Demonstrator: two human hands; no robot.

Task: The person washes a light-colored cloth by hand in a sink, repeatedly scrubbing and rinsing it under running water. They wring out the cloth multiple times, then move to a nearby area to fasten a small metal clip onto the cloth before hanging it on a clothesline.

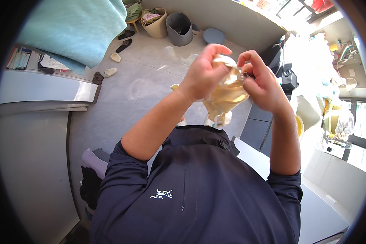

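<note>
Held up in front of my body is a shiny pale-yellow cloth [224, 99], bunched at the top and hanging in folds. My left hand [206, 73] grips its upper left part, where a whitish bundled section shows between fingers and thumb. On the other side my right hand [263, 84] pinches the upper right edge with bent fingers. A small dark piece [248, 75] shows at those fingertips; its kind cannot be made out. Below dangles a whitish end of the cloth, blurred. My fingers hide part of the top edge.
A light-blue towel [76, 27] hangs at the upper left. Along the far wall stand a beige basket [155, 29] holding cloth, a grey bin [179, 30] and a blue-grey round object [213, 36]. Slippers [124, 45] lie on the floor. A cluttered, glaring counter runs along the right.
</note>
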